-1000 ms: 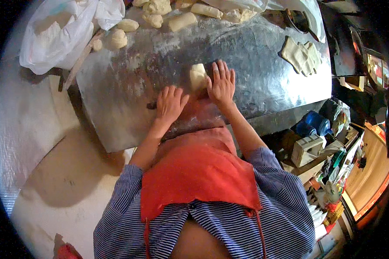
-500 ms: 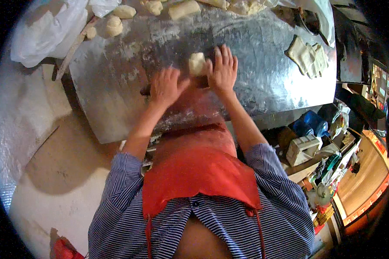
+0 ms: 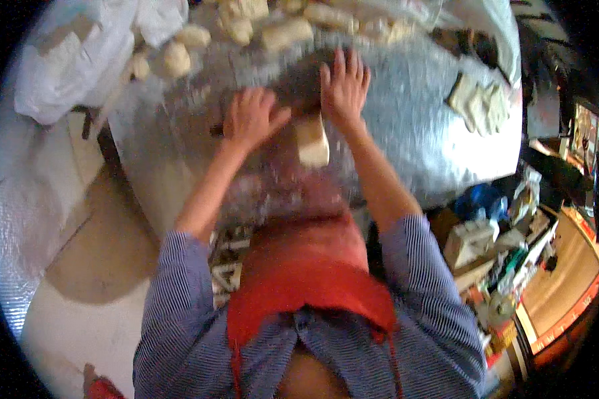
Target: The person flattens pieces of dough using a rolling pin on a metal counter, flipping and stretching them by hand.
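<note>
My left hand (image 3: 249,116) is open, palm down with fingers spread, over a dark rod (image 3: 216,130) that looks like a rolling pin; its middle is hard to make out. My right hand (image 3: 345,90) is also open and flat, farther forward along the same rod. Just behind the rod, on my side, a pale dough piece (image 3: 313,143) lies on the metal worktop (image 3: 432,159) between my forearms. The picture is blurred, so exact contact under the palms is unclear.
Several dough pieces (image 3: 286,34) line the back edge. A white plastic bag (image 3: 60,80) and a wooden stick (image 3: 103,116) sit at left, fabric gloves (image 3: 479,103) at right. Below right is a cluttered shelf with blue jugs (image 3: 476,203) and a white box (image 3: 469,243).
Both hands have moved forward, away from my body, along with the dark rod. The pale dough piece, formerly beyond the rod, now lies on my side of it.
</note>
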A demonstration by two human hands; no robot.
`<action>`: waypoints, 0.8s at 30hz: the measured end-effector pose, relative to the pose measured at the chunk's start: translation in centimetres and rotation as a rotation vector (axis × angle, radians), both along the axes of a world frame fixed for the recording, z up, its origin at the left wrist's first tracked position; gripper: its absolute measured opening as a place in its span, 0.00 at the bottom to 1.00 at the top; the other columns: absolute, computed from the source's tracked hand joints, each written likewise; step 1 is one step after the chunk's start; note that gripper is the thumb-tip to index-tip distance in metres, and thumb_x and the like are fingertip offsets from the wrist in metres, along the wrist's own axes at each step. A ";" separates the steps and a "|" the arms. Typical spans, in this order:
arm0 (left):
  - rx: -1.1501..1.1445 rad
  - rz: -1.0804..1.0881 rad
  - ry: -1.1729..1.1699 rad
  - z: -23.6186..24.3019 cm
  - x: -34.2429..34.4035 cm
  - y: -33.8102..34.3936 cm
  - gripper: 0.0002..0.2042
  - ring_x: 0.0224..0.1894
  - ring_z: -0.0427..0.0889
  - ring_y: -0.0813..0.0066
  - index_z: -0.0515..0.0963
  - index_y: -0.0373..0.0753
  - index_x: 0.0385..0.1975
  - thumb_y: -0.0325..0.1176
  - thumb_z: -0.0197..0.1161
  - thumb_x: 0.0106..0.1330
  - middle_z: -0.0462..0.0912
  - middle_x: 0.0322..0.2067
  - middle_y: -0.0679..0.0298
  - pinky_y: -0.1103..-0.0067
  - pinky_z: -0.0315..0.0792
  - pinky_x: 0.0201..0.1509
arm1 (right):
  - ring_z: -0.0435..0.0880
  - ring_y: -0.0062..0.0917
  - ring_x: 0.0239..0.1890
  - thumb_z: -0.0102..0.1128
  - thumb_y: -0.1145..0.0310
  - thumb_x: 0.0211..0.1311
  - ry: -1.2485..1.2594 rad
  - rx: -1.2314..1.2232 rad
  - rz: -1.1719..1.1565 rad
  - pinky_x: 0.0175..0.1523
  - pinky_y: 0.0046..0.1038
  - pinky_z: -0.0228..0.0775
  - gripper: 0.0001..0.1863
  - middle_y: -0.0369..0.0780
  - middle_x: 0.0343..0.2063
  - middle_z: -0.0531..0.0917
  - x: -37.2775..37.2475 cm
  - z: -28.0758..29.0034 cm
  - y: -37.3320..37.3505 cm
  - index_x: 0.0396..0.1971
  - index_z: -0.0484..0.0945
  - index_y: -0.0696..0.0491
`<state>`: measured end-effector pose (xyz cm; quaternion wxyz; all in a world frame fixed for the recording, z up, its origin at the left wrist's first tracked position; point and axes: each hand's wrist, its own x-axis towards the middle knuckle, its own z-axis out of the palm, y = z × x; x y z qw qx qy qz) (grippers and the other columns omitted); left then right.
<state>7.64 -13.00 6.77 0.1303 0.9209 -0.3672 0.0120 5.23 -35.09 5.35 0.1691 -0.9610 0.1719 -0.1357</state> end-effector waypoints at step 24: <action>-0.083 0.063 0.722 2.3 1.5 -7.2 0.20 0.50 0.80 0.48 0.79 0.36 0.49 0.41 0.68 0.62 0.81 0.48 0.50 0.62 0.75 0.53 | 0.79 0.44 0.33 0.73 0.60 0.54 0.114 0.870 -0.016 0.37 0.42 0.71 0.23 0.50 0.32 0.77 -14.6 2.6 3.6 0.42 0.69 0.53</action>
